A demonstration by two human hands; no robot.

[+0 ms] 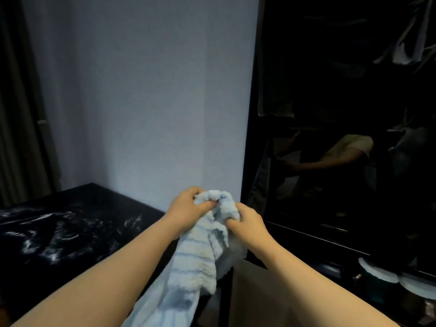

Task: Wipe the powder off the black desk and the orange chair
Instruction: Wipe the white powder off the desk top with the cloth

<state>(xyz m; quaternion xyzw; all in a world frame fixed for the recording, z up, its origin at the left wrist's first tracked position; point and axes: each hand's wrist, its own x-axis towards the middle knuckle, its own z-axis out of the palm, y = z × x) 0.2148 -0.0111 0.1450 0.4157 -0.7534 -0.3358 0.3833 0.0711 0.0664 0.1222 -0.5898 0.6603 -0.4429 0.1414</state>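
Observation:
A pale blue striped towel (200, 253) hangs bunched in front of me, held up in the air by both hands. My left hand (188, 207) grips its top fold from the left, and my right hand (247, 223) pinches the cloth from the right. The black desk (99, 253) lies to the left and below, its top streaked with white powder (54, 234). The towel is beyond the desk's right edge and does not touch its top. No orange chair is in view.
A grey-white wall (153, 102) rises behind the desk. A dark glass-fronted wardrobe (330, 114) stands at the right, reflecting a person. White-soled shoes (379, 272) sit low at the right. A dark curtain (16, 114) hangs at the far left.

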